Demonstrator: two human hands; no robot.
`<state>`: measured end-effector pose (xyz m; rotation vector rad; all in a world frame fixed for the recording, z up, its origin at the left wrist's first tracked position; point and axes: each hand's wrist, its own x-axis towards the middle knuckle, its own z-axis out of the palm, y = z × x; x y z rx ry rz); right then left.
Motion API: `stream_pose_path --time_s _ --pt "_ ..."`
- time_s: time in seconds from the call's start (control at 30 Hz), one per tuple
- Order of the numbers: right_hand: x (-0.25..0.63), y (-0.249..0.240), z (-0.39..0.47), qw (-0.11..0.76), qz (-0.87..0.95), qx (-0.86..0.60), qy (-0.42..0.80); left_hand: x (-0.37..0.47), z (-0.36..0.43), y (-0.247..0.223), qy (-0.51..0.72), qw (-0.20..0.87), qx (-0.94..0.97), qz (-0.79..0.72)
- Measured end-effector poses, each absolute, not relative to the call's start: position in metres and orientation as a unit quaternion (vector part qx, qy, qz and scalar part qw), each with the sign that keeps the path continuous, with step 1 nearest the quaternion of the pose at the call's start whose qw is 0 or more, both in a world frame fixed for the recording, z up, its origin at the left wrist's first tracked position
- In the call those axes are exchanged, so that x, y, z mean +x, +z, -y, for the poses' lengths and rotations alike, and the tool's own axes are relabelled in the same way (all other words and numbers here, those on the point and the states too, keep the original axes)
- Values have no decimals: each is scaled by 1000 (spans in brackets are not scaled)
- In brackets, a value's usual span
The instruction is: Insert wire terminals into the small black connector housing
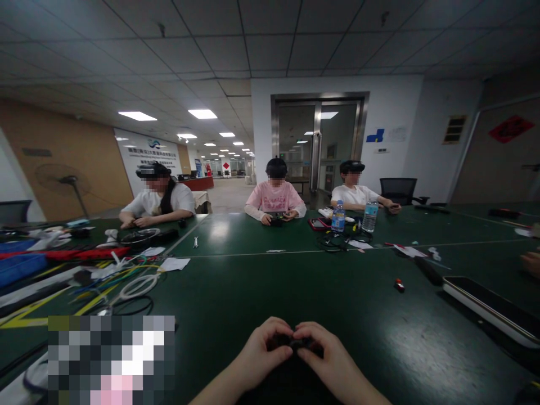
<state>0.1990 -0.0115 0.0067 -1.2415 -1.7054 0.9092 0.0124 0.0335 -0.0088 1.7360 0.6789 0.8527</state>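
Note:
Low in the middle of the head view, a small dark object [296, 342] is held between both hands above the green table [236, 287]. My left hand [268, 347] grips its left side with thumb and fingers. From the right, my right hand [319, 347] closes on the same object, its fingertips close to those of my left hand. The fingers cover much of the object, and its exact shape is too dark to make out.
Cables [137, 287], papers [175, 264] and blue trays [21, 270] crowd the left. A small red item [399, 285] and a flat black-and-white device [491, 309] lie right. Bottles [338, 216] stand farther back. Three people sit across the table; another person's hand [530, 262] shows at the right edge.

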Motion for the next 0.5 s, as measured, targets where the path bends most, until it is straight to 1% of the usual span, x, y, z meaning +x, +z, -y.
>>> stream_pose_path --time_s 0.2,0.4,0.5 --pt "199 4 9 404 684 -491 357 13 -34 -13 371 535 711 -267" --pt "199 5 10 399 686 -500 347 15 -31 -12 373 578 679 -257" --pt "199 8 10 392 680 -509 352 14 -32 -12 377 562 691 -253"
